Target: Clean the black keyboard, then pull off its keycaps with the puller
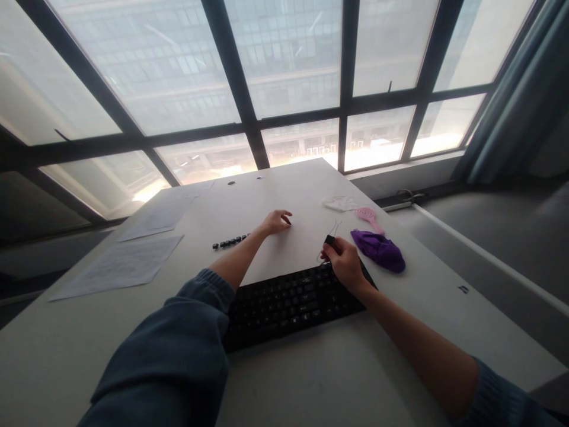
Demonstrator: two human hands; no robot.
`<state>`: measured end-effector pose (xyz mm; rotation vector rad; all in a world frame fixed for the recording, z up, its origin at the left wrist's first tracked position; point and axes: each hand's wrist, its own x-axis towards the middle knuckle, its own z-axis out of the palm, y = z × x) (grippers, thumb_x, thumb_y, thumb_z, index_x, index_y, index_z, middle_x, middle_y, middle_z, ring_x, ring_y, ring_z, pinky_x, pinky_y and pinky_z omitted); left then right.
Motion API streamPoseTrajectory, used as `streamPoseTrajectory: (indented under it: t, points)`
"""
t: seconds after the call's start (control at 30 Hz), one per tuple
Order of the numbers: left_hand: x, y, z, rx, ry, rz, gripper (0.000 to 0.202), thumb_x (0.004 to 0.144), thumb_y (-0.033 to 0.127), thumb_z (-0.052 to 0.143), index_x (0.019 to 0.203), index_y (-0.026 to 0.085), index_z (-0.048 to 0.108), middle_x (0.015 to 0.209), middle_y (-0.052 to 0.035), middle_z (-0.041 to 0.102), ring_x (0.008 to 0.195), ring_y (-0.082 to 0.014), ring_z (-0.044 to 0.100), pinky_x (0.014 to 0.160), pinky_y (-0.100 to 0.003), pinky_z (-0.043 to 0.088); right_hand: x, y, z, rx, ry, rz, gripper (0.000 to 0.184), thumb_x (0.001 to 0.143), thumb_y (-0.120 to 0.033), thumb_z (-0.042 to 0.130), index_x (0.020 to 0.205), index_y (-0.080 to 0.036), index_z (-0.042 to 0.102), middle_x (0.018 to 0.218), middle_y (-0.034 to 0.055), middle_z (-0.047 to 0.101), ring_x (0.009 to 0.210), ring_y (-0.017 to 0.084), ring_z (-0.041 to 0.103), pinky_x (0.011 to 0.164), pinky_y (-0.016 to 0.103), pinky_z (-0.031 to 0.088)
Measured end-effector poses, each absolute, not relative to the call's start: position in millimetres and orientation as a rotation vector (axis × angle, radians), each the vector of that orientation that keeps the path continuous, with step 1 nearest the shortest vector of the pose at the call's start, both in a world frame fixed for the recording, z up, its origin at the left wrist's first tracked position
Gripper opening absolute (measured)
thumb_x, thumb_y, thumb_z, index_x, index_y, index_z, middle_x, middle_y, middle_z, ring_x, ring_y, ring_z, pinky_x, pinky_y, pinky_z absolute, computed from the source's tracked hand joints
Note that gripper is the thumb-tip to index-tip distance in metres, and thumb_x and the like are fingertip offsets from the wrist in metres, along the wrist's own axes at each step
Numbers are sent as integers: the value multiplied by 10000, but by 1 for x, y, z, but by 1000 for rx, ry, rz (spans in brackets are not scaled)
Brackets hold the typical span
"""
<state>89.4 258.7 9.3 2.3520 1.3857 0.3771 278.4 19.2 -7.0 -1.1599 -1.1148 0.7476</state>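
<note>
A black keyboard (293, 302) lies in front of me on the white table, partly covered by my left forearm and right hand. My right hand (344, 261) is closed around the black handle of a wire keycap puller (329, 239), its thin wire prongs pointing up and away. Beyond the keyboard, my left hand (275, 223) is low over the table with thumb and fingers around a small dark piece, seemingly a keycap (289, 223). Several black keycaps (226, 242) stand in a row to the left, partly hidden by my left forearm.
At the right are a purple cloth pouch (379, 250), a pink hairbrush (368, 217) and a crumpled clear wrapper (340, 203). Printed sheets (120, 270) lie on the left. The white table (284, 184) reaches toward large windows, with a cable grommet (231, 183) near its far edge.
</note>
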Motion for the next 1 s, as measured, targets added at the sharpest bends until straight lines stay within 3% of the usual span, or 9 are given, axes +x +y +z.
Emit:
streamPoseTrajectory:
  t: [0.43,0.63,0.83,1.0]
  points:
    - [94,258,15,2283,1388,288,590,652,135,690,1238,187,647,1031,-53,732,706,-146,646,660,-240,517,278,18,-6,-1173,-1123,741,253,849,-425,626,770,-186,605,683,50,679,612,187,630,590,295,489]
    - [90,251,27,2352,1425,336,552,643,205,754,1189,208,675,1082,-44,719,854,-180,668,784,-262,530,278,18,-6,-1151,-1111,747,252,846,-429,630,766,-191,608,674,46,672,613,190,625,592,302,490]
    - [89,221,56,2433,1517,529,375,805,230,628,1176,201,675,1108,-54,711,973,-209,643,949,-320,485,281,20,-8,-1119,-1025,728,256,810,-435,670,763,-186,629,691,38,662,642,182,611,625,301,499]
    - [86,155,74,2536,1415,567,278,852,216,575,1087,193,721,1062,-66,733,951,-225,654,932,-329,493,282,25,-11,-1057,-921,786,272,781,-449,695,786,-185,631,685,30,635,655,179,612,629,304,516]
